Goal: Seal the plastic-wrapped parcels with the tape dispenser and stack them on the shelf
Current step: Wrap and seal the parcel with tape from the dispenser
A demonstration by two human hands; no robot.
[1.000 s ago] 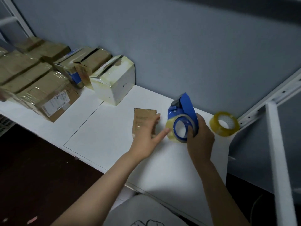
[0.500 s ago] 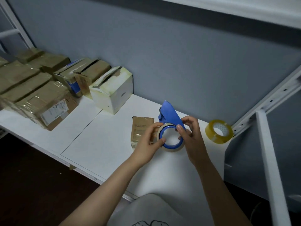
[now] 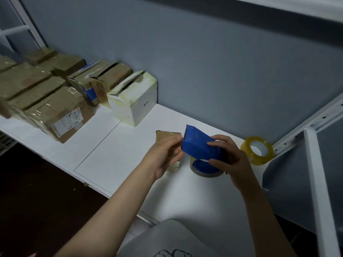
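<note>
Tape dispenser [image 3: 201, 145] sits in the right hand [image 3: 229, 161], right of centre over the white shelf [image 3: 118, 151]. Thumb and fingers are curled round its blue hood from the right side, which leaves the toothed cutter at the far-left tip free to meet a parcel. Its roll hangs low, close to the shelf board; whether it touches I cannot tell. The left hand [image 3: 163, 156] comes in from the left with fingers loosely curled toward the hood's edge, probably to find the tape's loose end, though I cannot tell whether it pinches anything. Just behind that hand is the small parcel [image 3: 168, 134], flat and brown with a glossy film skin, kept within reach for sealing. The hood is hard matt plastic, wedge-shaped; the tape is thin and translucent on a blue core. A spare roll [image 3: 257, 150], yellowish and glassy, lies to the right. Far left, film-wrapped brown parcels [image 3: 46, 101] and a scuffed white carton [image 3: 133, 101] line the wall.
</note>
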